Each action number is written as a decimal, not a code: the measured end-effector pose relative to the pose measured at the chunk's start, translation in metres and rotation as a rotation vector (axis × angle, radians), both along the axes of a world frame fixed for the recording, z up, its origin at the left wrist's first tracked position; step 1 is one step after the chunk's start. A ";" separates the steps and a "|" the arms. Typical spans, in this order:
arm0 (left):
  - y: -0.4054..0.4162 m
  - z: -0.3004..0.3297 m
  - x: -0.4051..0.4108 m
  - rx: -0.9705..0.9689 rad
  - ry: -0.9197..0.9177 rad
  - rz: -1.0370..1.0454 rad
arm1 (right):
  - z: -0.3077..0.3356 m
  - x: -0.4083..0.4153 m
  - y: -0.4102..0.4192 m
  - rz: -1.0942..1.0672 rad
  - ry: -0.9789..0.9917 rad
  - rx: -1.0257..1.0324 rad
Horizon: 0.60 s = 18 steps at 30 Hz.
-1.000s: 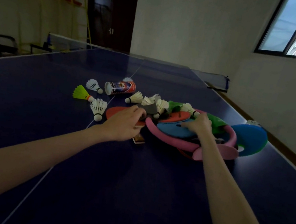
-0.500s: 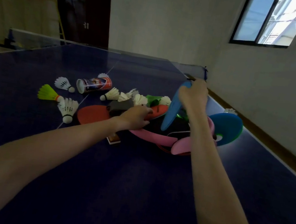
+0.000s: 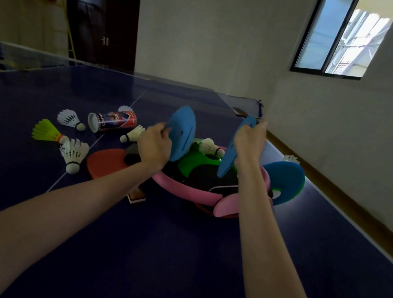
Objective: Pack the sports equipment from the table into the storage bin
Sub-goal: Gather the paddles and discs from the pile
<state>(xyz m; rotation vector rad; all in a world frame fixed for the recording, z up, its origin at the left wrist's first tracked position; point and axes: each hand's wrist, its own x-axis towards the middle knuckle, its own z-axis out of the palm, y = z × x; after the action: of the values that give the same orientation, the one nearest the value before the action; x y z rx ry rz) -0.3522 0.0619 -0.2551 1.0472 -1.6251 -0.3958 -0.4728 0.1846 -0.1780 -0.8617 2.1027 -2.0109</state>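
My left hand (image 3: 155, 146) grips a blue flat disc (image 3: 182, 132) and holds it upright above the pile. My right hand (image 3: 248, 141) grips a second blue disc (image 3: 229, 161), edge-on and raised. Below them lie a pink ring (image 3: 184, 189), a green piece (image 3: 191, 158), a black paddle face (image 3: 211, 179) and a blue-green ring (image 3: 285, 180). A red paddle (image 3: 104, 163) lies to the left on the blue table (image 3: 173, 260). White shuttlecocks (image 3: 73, 153) and a yellow-green one (image 3: 45, 130) lie further left, by a tipped shuttlecock tube (image 3: 111, 119). No storage bin is in view.
The table's right edge (image 3: 357, 225) runs close to the pile, with a wall just beyond it. A net (image 3: 25, 57) crosses the far end of the table. A dark door (image 3: 101, 25) and a ladder-like frame stand at the back left.
My left hand left the red paddle and lifted a blue disc. My right hand still holds its blue disc raised. The view has swung a little to the left.
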 end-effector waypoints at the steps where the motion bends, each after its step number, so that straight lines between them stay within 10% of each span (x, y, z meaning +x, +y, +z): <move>1: 0.004 0.006 0.001 -0.052 0.021 -0.009 | -0.002 -0.001 -0.001 0.047 -0.070 -0.016; 7: 0.039 0.028 0.009 -0.716 -0.308 -0.358 | -0.016 -0.014 -0.021 0.276 -0.557 -0.170; 18: 0.005 0.029 0.036 -0.317 -0.463 -0.499 | -0.014 0.019 -0.003 0.128 -0.674 -0.231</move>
<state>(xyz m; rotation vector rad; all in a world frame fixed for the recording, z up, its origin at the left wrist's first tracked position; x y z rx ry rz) -0.3158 0.0674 -0.2264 0.5019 -2.2864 -0.2131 -0.4543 0.1813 -0.1921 -0.2576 1.4336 -2.1028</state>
